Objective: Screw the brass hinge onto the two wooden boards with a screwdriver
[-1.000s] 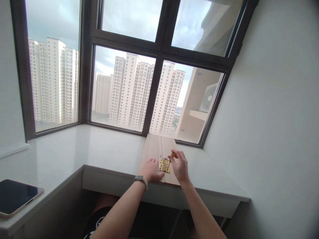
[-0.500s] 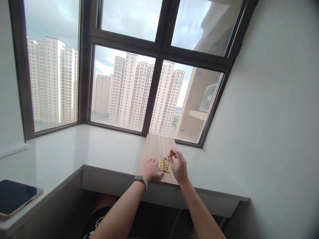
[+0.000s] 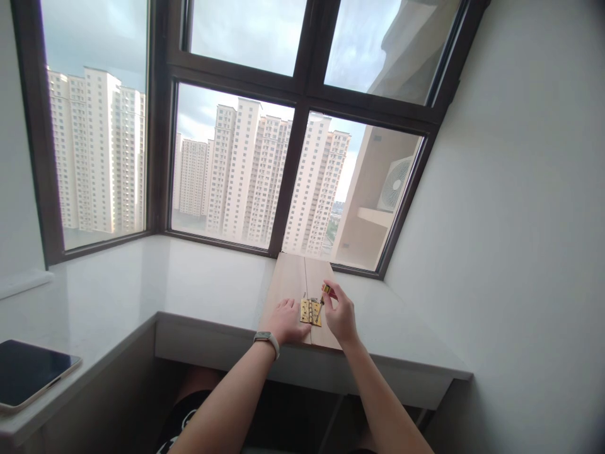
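Two pale wooden boards point(image 3: 295, 280) lie side by side on the white sill. A brass hinge point(image 3: 311, 313) with several screw holes spans their seam near the front edge. My left hand point(image 3: 282, 323), with a watch on the wrist, rests flat on the left board, its fingers at the hinge's left leaf. My right hand point(image 3: 339, 315) pinches a small screwdriver point(image 3: 324, 293) with a yellow and red handle, its tip pointing down onto the hinge's right leaf.
The white sill point(image 3: 189, 284) runs under a dark-framed window point(image 3: 293, 164). A dark tablet point(image 3: 31, 372) lies at the near left on the sill. A white wall point(image 3: 510, 221) rises close on the right. My legs show below the sill's front edge.
My right hand has tilted the small screwdriver a little, so its tip now shows against the hinge. My left hand stays pressed on the board.
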`<act>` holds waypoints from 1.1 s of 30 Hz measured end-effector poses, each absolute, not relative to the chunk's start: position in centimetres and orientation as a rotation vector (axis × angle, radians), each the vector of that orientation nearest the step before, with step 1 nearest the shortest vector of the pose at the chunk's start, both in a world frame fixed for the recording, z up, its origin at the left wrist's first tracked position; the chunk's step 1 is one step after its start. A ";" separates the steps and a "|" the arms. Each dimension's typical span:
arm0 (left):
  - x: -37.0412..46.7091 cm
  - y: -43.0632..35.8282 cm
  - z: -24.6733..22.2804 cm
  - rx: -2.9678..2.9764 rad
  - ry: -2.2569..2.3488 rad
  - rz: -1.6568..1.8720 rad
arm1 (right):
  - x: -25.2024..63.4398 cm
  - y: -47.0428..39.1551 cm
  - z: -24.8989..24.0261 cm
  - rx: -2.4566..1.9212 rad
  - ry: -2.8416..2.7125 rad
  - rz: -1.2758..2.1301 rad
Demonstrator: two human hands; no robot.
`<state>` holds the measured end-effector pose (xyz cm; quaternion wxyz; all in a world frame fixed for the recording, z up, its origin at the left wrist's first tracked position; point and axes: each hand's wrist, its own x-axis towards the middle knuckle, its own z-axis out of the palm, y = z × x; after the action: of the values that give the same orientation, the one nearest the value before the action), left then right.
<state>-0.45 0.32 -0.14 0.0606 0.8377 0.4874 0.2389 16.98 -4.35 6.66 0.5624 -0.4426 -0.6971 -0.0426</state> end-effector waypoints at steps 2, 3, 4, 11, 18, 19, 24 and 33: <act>-0.4 0.2 0.0 2.532 1.476 0.719 | 16.9 -4.4 6.6 -1.050 -1.649 -0.161; -0.4 0.2 0.0 2.532 1.476 0.721 | 16.9 -4.4 6.6 -1.061 -1.644 -0.198; -0.5 0.1 0.1 2.534 1.476 0.724 | 16.8 -4.5 6.6 -1.075 -1.631 -0.233; -0.4 -0.2 0.4 2.534 1.478 0.751 | 16.9 -4.7 6.3 -1.075 -1.612 -0.282; -0.4 -0.2 0.4 2.528 1.480 0.725 | 17.0 -4.3 6.1 -1.031 -1.632 -0.114; -0.4 -0.2 0.4 2.527 1.486 0.720 | 17.0 -4.3 6.2 -1.034 -1.635 -0.131; -0.3 -0.4 0.5 2.528 1.489 0.716 | 16.7 -4.6 6.5 -1.083 -1.631 -0.302; -0.3 0.0 0.2 2.533 1.485 0.726 | 16.8 -4.4 6.2 -1.072 -1.652 -0.245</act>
<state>-0.27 -0.03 0.19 0.0584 0.8360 0.4902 0.2395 16.79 -4.44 6.23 0.5468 -0.4523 -0.6970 -0.1032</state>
